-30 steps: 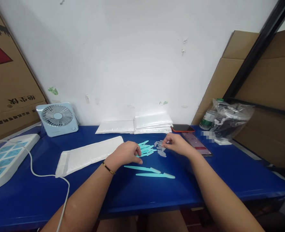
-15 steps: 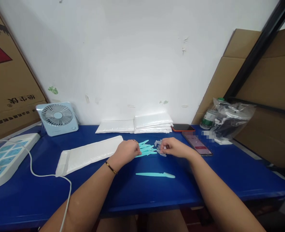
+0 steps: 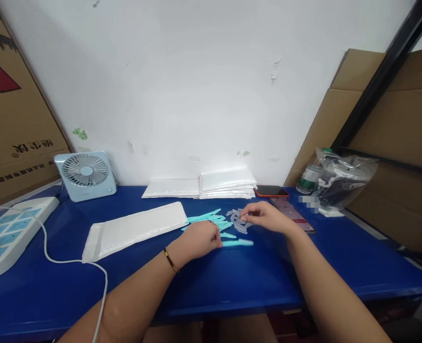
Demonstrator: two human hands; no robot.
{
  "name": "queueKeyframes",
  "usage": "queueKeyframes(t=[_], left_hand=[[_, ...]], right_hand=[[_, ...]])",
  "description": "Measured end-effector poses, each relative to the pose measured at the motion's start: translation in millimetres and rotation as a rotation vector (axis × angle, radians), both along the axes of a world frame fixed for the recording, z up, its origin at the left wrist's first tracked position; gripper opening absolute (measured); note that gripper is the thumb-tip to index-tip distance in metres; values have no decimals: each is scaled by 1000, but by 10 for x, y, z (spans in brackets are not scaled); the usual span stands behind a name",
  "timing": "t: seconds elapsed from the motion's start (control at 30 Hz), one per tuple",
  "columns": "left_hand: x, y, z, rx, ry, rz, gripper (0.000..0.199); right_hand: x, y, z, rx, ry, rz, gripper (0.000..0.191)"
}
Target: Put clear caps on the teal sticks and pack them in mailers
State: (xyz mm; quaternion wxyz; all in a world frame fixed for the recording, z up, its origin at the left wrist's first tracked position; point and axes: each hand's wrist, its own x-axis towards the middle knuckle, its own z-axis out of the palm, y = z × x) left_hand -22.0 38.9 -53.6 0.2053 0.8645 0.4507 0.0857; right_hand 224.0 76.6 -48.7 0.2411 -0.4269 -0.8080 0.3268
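Note:
My left hand (image 3: 203, 238) is closed, pinching the handle end of a turquoise eyebrow razor (image 3: 237, 243), whose blade end points right. Behind that hand lies a loose pile of similar turquoise razors (image 3: 211, 216), partly covered by it. My right hand (image 3: 259, 215) has its fingertips drawn together at the small pile of translucent plastic caps (image 3: 240, 226). Whatever sits between those fingertips is too small to make out.
A white bubble mailer (image 3: 135, 228) lies left of the razors, with more folded white mailers (image 3: 227, 183) by the wall. Two phones (image 3: 271, 191), a bottle (image 3: 308, 177) and a plastic bag (image 3: 343, 181) are at right. A fan (image 3: 85, 175), power strip (image 3: 21, 233) and cable stand left.
My left hand has moved from the pile toward me and right, taking up the razor that lay alone in front. My right hand has shifted slightly right, showing more of the caps.

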Motion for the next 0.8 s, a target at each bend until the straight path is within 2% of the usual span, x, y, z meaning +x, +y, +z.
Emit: queueKeyframes(t=[0.07,0.17,0.37,0.43,0.6,0.8], left_hand=[[-74,77,11,-29,-105,51,19],[-184,180,33,-149,-215,95,27],[-280,281,8,-403,-351,78,35],[-299,301,1,-430,-393,104,34],[-315,344,21,-197,-482,141,27],[-286,376,30,25,-468,290,39]], right_hand=[[-20,-36,33,-50,71,28,36],[-55,-68,48,-28,109,65,44],[-49,-48,10,85,213,5,31],[-4,-38,24,108,253,-49,30],[66,-10,68,125,325,-184,27],[-7,50,-12,15,554,-229,27]])
